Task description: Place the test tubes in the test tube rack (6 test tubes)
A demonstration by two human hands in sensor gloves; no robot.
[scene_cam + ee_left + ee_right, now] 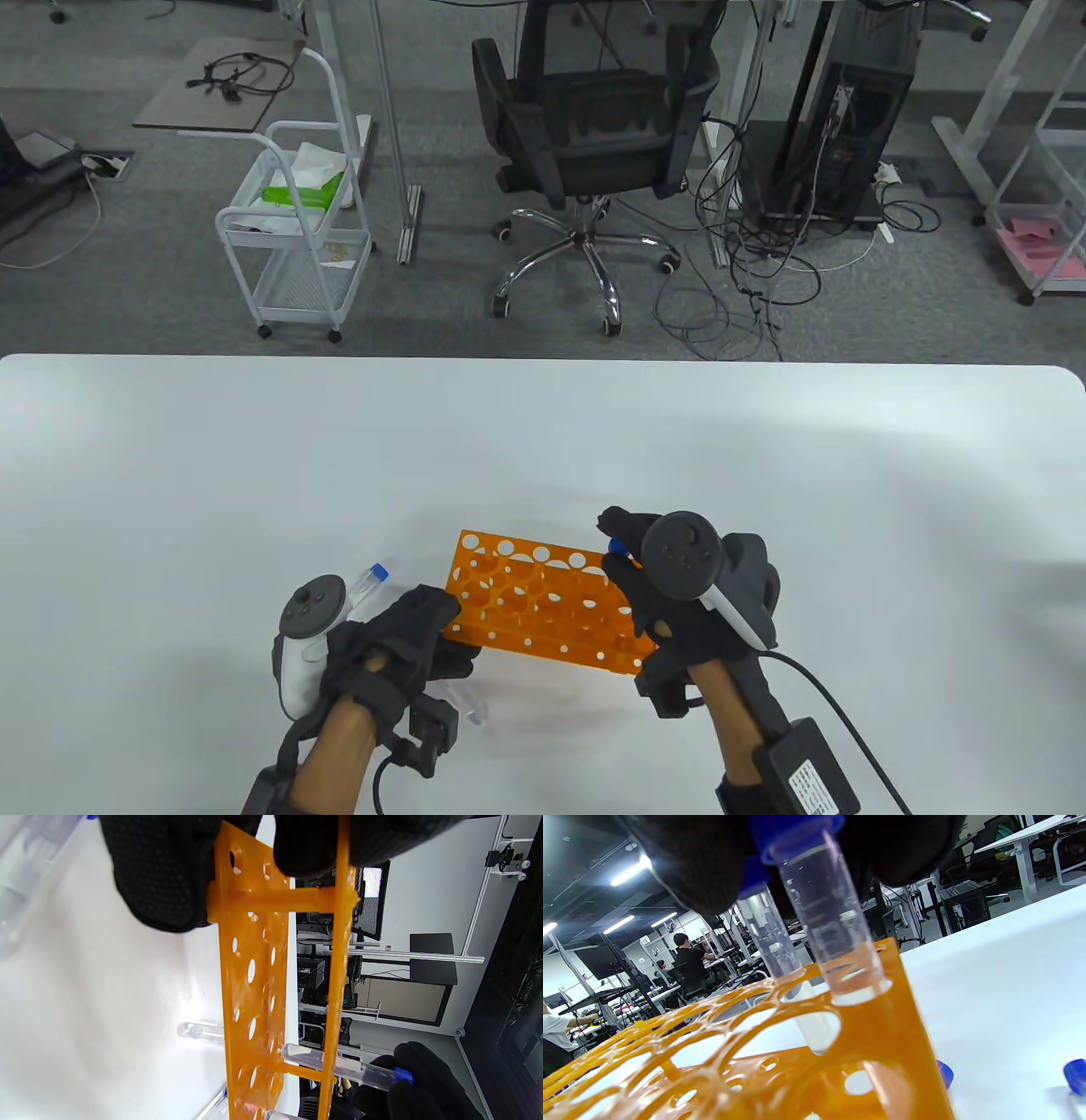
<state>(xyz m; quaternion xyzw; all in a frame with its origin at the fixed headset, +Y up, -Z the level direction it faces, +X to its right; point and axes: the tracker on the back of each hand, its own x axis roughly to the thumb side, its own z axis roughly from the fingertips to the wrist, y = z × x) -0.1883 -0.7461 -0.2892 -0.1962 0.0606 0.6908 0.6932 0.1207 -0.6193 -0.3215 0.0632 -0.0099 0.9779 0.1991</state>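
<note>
The rack's (543, 607) right end is covered by the right hand (679, 594); one tube (471, 705) is half hidden under the left hand (399, 654).

My left hand (399, 649) sits at 7 o'clock, fingers curled forward, its grip closed on the rack (543, 603) end. My right hand (670, 611) sits at 5 o'clock, wrist raised, fingertips (704, 866) pinching two tubes (831, 925) by their caps.

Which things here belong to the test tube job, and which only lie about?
For the job:
- orange rack
- tube in right hand
- tube on table
- left hand holding the rack

Lying about:
- office chair
- white cart
</note>
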